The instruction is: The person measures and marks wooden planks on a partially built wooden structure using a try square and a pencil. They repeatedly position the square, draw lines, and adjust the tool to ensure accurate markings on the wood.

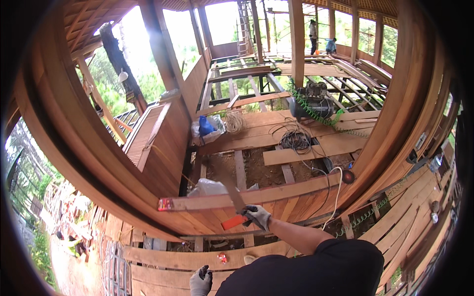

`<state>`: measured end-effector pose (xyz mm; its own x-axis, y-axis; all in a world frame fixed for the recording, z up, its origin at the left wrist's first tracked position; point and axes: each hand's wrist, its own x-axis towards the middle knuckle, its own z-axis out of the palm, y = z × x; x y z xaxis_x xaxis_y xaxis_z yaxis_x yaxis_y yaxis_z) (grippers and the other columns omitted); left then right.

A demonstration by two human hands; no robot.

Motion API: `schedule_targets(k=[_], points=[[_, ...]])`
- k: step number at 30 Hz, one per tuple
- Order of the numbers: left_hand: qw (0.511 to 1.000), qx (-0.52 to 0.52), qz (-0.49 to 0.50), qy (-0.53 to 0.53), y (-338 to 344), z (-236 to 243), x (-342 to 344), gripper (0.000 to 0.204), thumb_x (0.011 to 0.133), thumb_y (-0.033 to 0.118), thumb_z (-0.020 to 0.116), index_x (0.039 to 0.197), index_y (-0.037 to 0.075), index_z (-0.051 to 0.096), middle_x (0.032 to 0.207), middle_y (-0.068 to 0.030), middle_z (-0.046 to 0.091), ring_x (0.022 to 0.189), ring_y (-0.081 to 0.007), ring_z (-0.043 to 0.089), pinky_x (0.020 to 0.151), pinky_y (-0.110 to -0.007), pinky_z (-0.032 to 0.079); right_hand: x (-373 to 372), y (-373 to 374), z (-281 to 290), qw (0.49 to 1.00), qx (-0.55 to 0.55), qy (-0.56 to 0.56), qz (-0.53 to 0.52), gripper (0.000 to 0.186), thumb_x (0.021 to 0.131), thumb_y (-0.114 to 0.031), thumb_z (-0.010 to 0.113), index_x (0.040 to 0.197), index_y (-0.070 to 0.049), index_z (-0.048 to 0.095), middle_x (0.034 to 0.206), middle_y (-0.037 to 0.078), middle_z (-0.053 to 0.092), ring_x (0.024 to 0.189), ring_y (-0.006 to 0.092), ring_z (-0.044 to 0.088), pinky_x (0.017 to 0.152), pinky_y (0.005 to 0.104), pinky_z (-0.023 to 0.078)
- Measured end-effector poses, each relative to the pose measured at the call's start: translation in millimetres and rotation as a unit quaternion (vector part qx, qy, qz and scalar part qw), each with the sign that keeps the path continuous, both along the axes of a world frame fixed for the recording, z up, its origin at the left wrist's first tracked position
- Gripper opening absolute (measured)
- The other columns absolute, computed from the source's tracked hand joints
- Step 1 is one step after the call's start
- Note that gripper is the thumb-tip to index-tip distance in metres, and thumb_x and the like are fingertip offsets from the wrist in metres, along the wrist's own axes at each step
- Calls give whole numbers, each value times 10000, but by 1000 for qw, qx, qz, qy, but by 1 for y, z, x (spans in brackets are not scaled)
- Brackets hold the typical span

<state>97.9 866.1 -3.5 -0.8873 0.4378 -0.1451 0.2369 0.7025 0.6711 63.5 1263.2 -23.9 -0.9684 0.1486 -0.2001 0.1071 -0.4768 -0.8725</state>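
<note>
My right hand [257,217], in a grey glove with dark fingers, is closed around a hand tool above the low plank wall [207,222]. The tool has an orange handle end [233,222] and a long, flat, brownish blade [232,190] pointing up and away; motion blurs it, and it looks like a handsaw. Low at the lower edge, my left hand [201,282], gloved too, hangs above the floor planks [163,256] with its fingers loosely bent and apart. Nothing shows in it. A red packet [222,257] lies nearby on the planks.
Beyond the wall, open gaps show between floor joists [240,170]. An air compressor [313,104] with a green coiled hose, a black cable coil [295,140], a rope coil [235,122] and a blue bag [206,126] rest on boards. Two people are far back.
</note>
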Motion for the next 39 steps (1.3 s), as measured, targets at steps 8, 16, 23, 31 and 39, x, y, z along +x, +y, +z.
schedule_targets(k=[8, 16, 23, 31, 39], points=[[981, 177, 4, -76, 56, -56, -143, 307, 902, 157, 668, 1170, 14, 708, 998, -130, 740, 905, -240, 686, 827, -351, 536, -51, 99, -34, 964, -166, 69, -196, 190, 927, -103, 710, 1093, -23, 663, 968, 38, 693, 849, 143, 686, 702, 286, 593], [982, 12, -44, 183, 152, -50, -303, 381, 879, 276, 670, 1203, 77, 687, 1234, -169, 660, 1226, -339, 563, 1070, -448, 414, -93, 140, -57, 785, 419, -181, -419, 187, 920, -218, 668, 1014, -68, 729, 913, 100, 746, 818, 243, 715, 753, 387, 548], [962, -66, -69, 256, 164, -134, -379, 375, 893, 410, 634, 1147, 138, 683, 1205, -103, 641, 1259, -317, 500, 1187, -544, 225, -116, 130, -97, 654, 609, -293, -340, 272, 942, -353, 573, 993, -137, 730, 995, 140, 733, 977, 348, 681, 893, 475, 496], [964, -83, -77, 242, 176, -101, -358, 424, 845, 430, 643, 1139, 124, 644, 1172, -120, 606, 1261, -313, 484, 1208, -554, 167, -126, 130, -88, 591, 662, -409, -211, 257, 951, -346, 530, 1027, -189, 718, 1049, 68, 726, 1038, 263, 673, 923, 448, 451], [960, -95, -91, 248, 176, -102, -363, 429, 836, 411, 654, 1158, 128, 636, 1199, -114, 574, 1270, -329, 453, 1182, -551, 199, -132, 131, -70, 595, 634, -470, -150, 306, 964, -375, 506, 1078, -191, 723, 1103, 74, 727, 1075, 262, 673, 938, 438, 442]])
